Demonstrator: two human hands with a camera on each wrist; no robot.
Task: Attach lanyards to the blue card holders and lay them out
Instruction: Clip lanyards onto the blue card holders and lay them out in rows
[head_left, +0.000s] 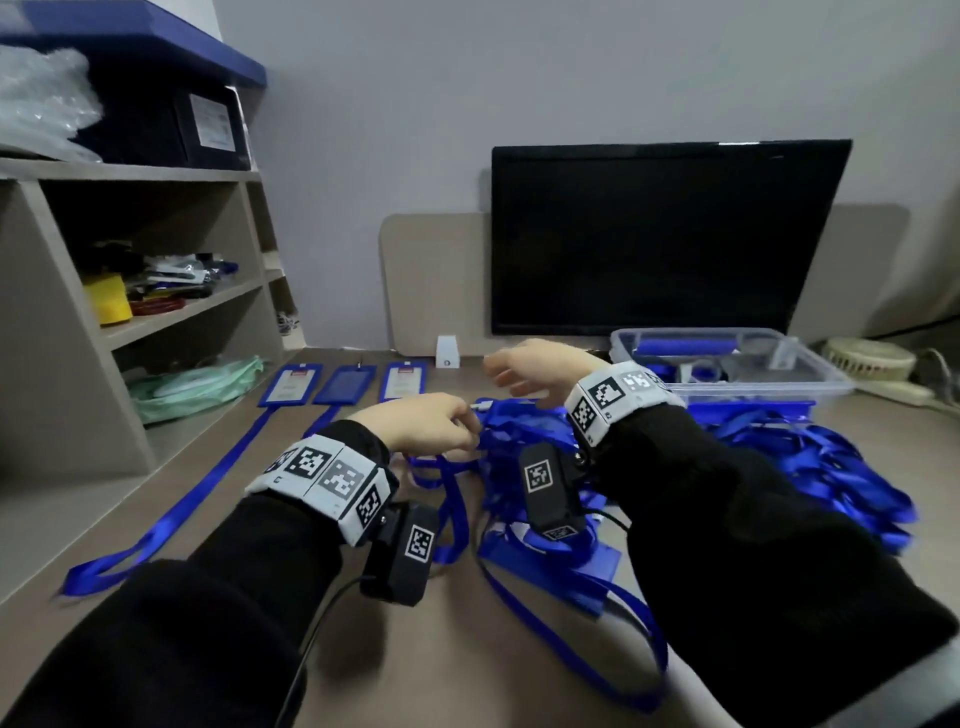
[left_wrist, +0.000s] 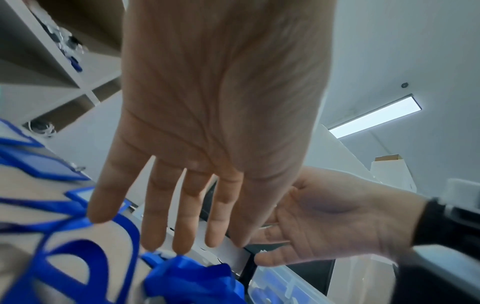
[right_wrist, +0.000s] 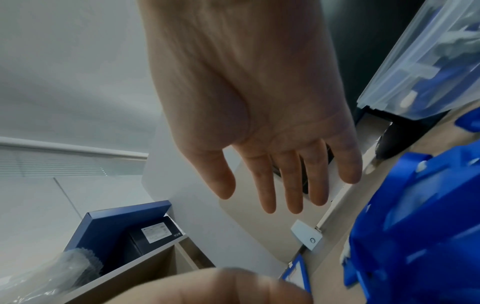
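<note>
Three blue card holders (head_left: 345, 384) lie in a row at the far left of the desk, and their lanyards (head_left: 208, 493) run back toward me. A tangled pile of blue lanyards (head_left: 524, 447) sits in the middle, over another blue holder (head_left: 597, 569). My left hand (head_left: 431, 423) is at the pile's left edge. Its fingers (left_wrist: 182, 226) are straight, and the tips touch a lanyard end (left_wrist: 182, 265). My right hand (head_left: 524, 369) hovers above the pile's far side with its fingers (right_wrist: 285, 185) spread, holding nothing.
A clear plastic box (head_left: 810, 374) with blue parts stands at the right, below a dark monitor (head_left: 660, 234). More lanyards (head_left: 810, 462) spill to the right. A shelf unit (head_left: 156, 291) lines the left side. A small white block (head_left: 448, 352) stands by the wall.
</note>
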